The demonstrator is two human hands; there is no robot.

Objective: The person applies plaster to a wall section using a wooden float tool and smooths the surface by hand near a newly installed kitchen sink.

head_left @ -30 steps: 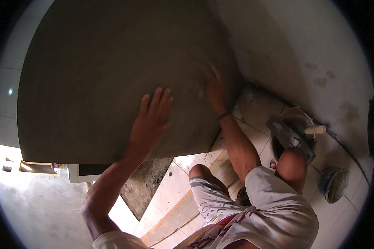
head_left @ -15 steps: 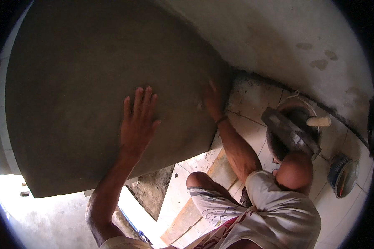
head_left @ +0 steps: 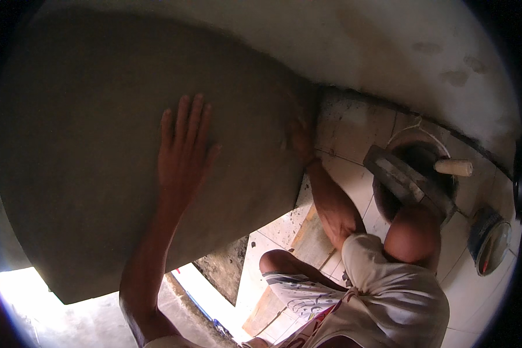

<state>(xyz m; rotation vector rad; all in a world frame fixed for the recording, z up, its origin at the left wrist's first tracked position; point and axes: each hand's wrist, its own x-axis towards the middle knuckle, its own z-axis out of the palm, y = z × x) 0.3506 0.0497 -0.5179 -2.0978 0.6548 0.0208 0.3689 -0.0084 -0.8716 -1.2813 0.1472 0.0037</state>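
Nearest us, our left hand point(head_left: 182, 148) lies flat with fingers spread on the back of the large grey tile point(head_left: 98, 156), which stands tilted up off the floor and fills the left of the view; with only a palm pressed against it, we judge it could slide or tip if the pressure eases. Farther along, our right hand point(head_left: 300, 136) sits at the tile's right edge, its fingers too dim to read; a weak hold there might let the corner drop onto the white floor tiles point(head_left: 354, 127) or knock the bucket point(head_left: 414, 174) and its trowel point(head_left: 403, 180) beyond.
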